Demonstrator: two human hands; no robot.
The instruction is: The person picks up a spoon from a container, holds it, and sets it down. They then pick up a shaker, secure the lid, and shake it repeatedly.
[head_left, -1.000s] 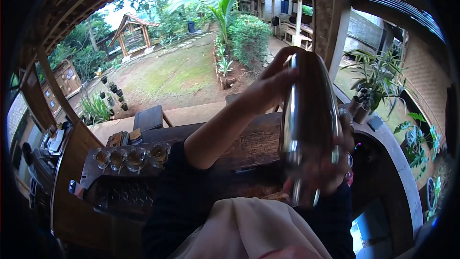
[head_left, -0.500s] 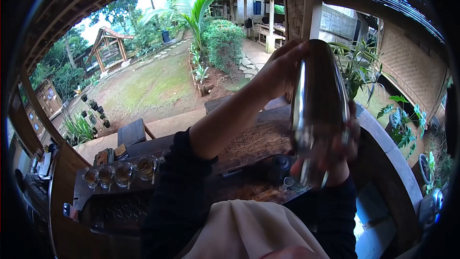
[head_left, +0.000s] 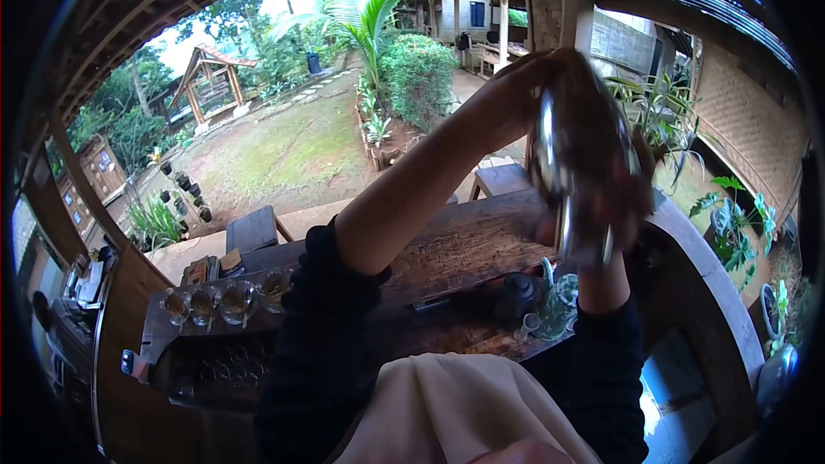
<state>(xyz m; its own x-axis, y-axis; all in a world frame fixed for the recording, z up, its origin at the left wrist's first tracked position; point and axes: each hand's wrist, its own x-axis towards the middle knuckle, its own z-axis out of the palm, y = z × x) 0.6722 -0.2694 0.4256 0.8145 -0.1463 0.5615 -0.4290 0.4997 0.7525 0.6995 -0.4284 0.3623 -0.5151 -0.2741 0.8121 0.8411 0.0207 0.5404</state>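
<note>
A shiny metal shaker (head_left: pixel 580 155), blurred by motion, is held up in front of me at the right of centre. My left hand (head_left: pixel 541 77) is wrapped over its upper end. Lower down, on its right side, the fingers of my right hand (head_left: pixel 632 189) grip the metal. The shaker is tilted slightly, its narrower end pointing down towards me. Below it on the dark wooden counter (head_left: pixel 464 249) stand a green patterned glass pitcher (head_left: pixel 559 305), a black pot (head_left: pixel 518 290) and a small clear cup (head_left: pixel 530 323).
Several glass cups with spoons (head_left: pixel 235 299) stand in a row at the counter's left. Behind them is a dark stool (head_left: pixel 251 230). A grey curved ledge (head_left: pixel 713 279) runs along the right, with potted plants (head_left: pixel 729 219) beyond it.
The shaker and both hands have moved, with the lower end now higher. The green pitcher has come into clearer view below. The whole view has shifted slightly.
</note>
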